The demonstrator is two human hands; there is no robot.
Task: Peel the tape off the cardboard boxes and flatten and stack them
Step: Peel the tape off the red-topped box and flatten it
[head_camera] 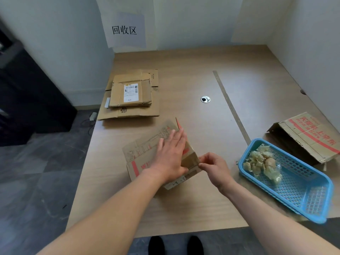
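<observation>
Desk (pixel 184 80), hands (pixel 170 157) on taped box (pixel 143 153)

We see a light wooden table (pixel 184 208) set into a corner of white walls (pixel 193 21). A round metal cable hole (pixel 205 99) sits near its middle, and just to the right a thin metal strip (pixel 231 107) runs slantwise across the top. A blue plastic mesh basket (pixel 298 183) lies at the near right edge, slightly overhanging it. On the back wall we read a paper sign (pixel 125 30) with three black characters. To the left stands a dark cabinet (pixel 27 89) on a grey tiled floor (pixel 36 181), where a small white adapter (pixel 93 115) lies with its cable (pixel 86 124).
</observation>
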